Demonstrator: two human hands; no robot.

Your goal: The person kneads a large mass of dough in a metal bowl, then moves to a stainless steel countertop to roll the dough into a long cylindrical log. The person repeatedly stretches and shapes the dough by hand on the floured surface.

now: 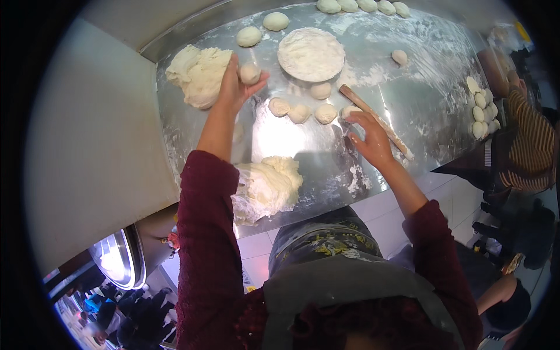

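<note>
A round dough ball (pixel 250 73) rests against the palm and fingers of my left hand (pixel 238 85), beside a large lump of dough (pixel 199 74) at the upper left. My right hand (pixel 371 135) has its fingertips on another dough ball (pixel 350 112), its thumb apart. That ball ends a row of several dough balls (pixel 299 113) below a round, floured bowl or mound (pixel 311 54). A wooden rolling pin (pixel 378 122) lies slantwise just beyond my right hand. A second dough mass (pixel 267 188) sits near the steel table's front edge, partly behind my left sleeve.
Two dough balls (pixel 274 21) and a row of more (pixel 367 5) lie at the floured steel table's (pixel 437 87) far side. A lone ball (pixel 399 57) and a cluster (pixel 484 111) are to the right. A person in a striped top (pixel 531 140) stands beyond. A wall panel (pixel 96 144) borders the left.
</note>
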